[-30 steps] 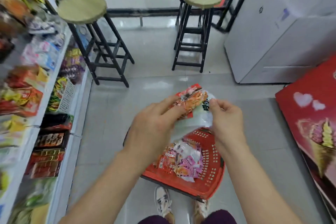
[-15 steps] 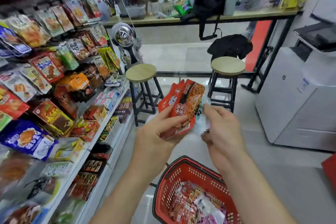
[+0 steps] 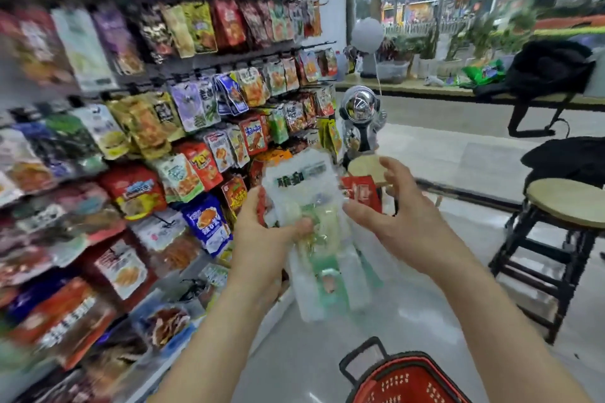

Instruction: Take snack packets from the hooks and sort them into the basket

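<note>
At the snack hooks (image 3: 203, 101), my left hand (image 3: 262, 239) grips a clear white-and-green packet (image 3: 304, 180), thumb curled across it, with a red packet (image 3: 361, 191) showing behind. My right hand (image 3: 402, 219) hovers just beside, fingers (image 3: 396, 173) spread, holding nothing (red basket (image 3: 402, 383) low in frame).

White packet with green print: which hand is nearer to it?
Left. The left hand grips the white packet; the right hand hovers open beside its right edge.
</note>
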Demonstrator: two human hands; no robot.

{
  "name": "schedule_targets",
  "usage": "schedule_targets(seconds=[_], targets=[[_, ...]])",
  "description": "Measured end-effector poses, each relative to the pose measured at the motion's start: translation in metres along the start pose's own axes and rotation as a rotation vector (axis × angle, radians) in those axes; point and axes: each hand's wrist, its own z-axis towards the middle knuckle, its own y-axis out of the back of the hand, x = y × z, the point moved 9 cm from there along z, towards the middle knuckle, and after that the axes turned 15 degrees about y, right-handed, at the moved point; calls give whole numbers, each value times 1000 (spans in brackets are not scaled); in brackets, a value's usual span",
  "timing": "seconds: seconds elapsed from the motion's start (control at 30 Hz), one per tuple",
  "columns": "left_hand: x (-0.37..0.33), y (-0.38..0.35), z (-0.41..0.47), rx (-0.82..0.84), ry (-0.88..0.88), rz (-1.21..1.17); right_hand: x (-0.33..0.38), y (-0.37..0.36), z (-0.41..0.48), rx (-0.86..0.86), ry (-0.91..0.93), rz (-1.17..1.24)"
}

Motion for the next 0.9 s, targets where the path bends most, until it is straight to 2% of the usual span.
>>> schedule_targets(seconds=[0.07, 0.1, 0.2, 0.4, 0.53, 0.6, 0.73, 0.9], targets=[[0, 24, 12, 16, 85, -43, 6, -42, 20, 213, 3, 42], [-4, 36, 16, 17, 107, -51, 13, -60, 30, 267, 34, 55], [-14, 81, 41, -6, 130, -64, 40, -107, 55, 279, 139, 169], [-62, 165, 78, -233, -29, 69, 67, -216, 81, 338, 105, 602], [-90, 188, 97, -199, -65, 128, 80, -260, 105, 224, 147, 693], [-103, 196, 104, -144, -56, 157, 74, -275, 116, 130, 90, 788], [-110, 213, 119, -145, -36, 373, 60, -283, 139, -29, 50, 877], [-102, 229, 148, -262, -34, 371, 53, -291, 171, 67, 100, 831]])
